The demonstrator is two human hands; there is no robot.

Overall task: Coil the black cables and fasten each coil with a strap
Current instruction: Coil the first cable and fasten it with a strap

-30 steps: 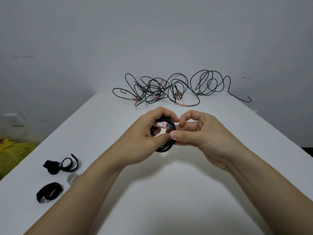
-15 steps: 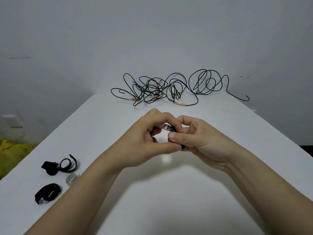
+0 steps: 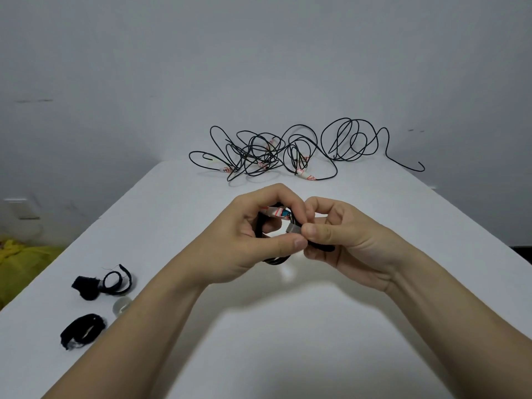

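Note:
A small coil of black cable with a white-and-red labelled end is held above the white table. My left hand grips the coil, mostly hiding it. My right hand pinches a black strap with a grey buckle at the coil's right side. A tangle of loose black cables lies at the far end of the table. Two spare black straps lie at the near left.
A small clear round piece sits between the two spare straps. Something yellow lies below the table's left edge. A grey wall stands behind the table's far edge.
The coil has turned in my hands and is more covered by my fingers. The grey buckle and the strap now show at my right thumb.

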